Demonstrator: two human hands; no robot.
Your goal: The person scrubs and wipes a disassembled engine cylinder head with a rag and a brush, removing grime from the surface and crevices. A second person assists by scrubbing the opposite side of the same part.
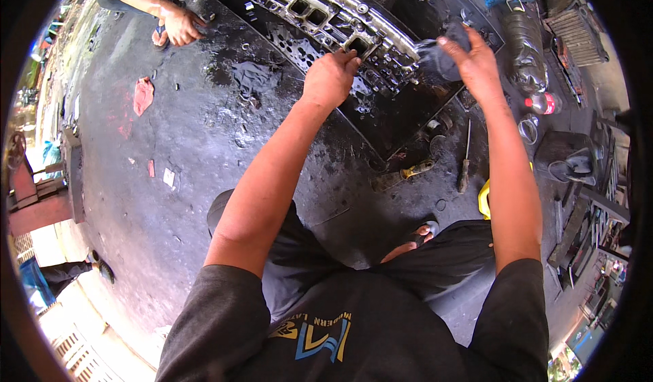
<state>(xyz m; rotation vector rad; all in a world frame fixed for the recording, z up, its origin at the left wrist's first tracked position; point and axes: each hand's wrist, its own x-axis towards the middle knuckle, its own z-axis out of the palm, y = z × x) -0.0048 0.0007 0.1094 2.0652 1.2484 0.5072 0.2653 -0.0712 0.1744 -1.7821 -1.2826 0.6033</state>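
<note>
Long grey metal cylinder head lies crosswise beyond both hands: left hand fisted on its near edge, right hand clamping dark rag at its end.

The long grey metal engine cylinder head runs out of sight at twelve o'clock. The right hand covers part of a dark crumpled rag. A second person's hand at eleven o'clock hides something small; the small parts around it are too blurred to tell.
</note>
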